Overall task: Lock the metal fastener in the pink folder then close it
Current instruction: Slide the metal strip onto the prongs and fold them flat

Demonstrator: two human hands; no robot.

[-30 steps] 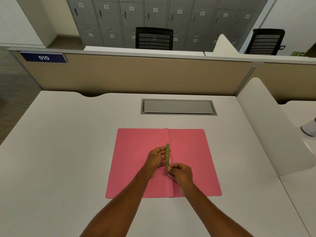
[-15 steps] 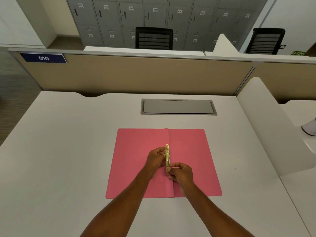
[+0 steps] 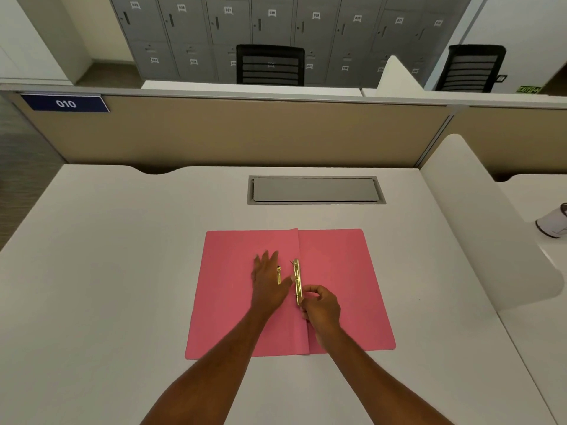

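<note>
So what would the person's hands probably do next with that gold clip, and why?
Probably press the metal fastener flat along the crease. The pink folder lies open, the right hand pinches the strip's near end, and the left hand rests flat beside it, steadying the cover. The strip looks raised, so closing seems premature.

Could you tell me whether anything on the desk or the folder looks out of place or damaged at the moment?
Nothing looks damaged or spilled. The pink folder lies open and flat on the desk. The only loose item is a small gold piece lying apart from the metal fastener, beside the left hand.
</note>
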